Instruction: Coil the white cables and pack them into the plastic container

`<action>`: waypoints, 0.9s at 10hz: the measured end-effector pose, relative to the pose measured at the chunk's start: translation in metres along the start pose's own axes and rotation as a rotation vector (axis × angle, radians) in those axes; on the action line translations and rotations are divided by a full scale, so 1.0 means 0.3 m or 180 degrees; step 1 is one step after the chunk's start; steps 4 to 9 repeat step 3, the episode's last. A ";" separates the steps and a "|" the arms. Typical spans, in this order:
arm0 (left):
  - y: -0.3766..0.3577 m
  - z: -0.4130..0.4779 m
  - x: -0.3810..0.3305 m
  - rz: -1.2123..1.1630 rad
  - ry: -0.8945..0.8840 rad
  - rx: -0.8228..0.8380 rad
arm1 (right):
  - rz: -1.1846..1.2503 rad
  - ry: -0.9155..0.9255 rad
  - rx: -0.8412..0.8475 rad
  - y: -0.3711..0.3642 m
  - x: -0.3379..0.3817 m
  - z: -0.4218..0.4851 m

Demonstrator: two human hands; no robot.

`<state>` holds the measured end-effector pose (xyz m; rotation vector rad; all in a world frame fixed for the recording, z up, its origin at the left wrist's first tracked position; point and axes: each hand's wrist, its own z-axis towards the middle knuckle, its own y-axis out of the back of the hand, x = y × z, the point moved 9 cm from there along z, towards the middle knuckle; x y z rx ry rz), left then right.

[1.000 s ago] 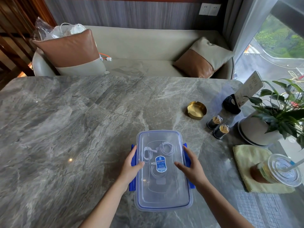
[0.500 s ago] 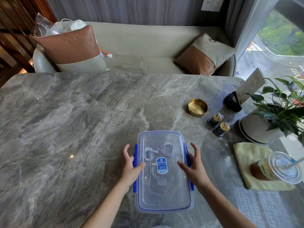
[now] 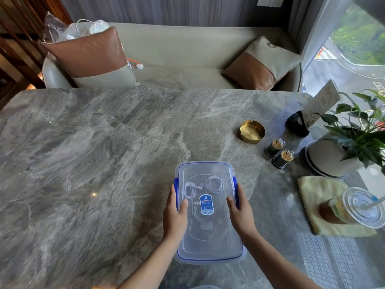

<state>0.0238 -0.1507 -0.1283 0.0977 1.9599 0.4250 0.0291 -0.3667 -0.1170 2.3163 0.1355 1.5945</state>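
The plastic container [image 3: 208, 247] lies in the lower centre of the frame with its lid on. Its long axis runs straight away from us, so each long side is near one hand. Through the clear, smooth lid we see the white cables [image 3: 213, 184] coiled inside. The left hand [image 3: 175, 217] and the right hand [image 3: 241, 217] clasp these sides, thumbs on the lid, fingers along the blue latches [image 3: 176, 184]. We judge that the latches need closing next. Under the container is a glossy grey marble table [image 3: 104, 163].

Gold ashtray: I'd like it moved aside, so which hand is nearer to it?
Right. The right hand grips the right edge of the plastic container, nearer the person than the gold ashtray; the left hand grips the left edge, farther off.
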 end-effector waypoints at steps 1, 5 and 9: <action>-0.010 0.017 -0.003 0.0133 -0.0009 0.0087 | -0.0032 -0.0029 -0.0020 0.003 -0.002 0.011; -0.003 0.083 -0.089 0.0733 -0.0093 0.0558 | -0.0480 0.0303 0.0148 -0.004 0.090 0.065; -0.003 0.083 -0.089 0.0733 -0.0093 0.0558 | -0.0480 0.0303 0.0148 -0.004 0.090 0.065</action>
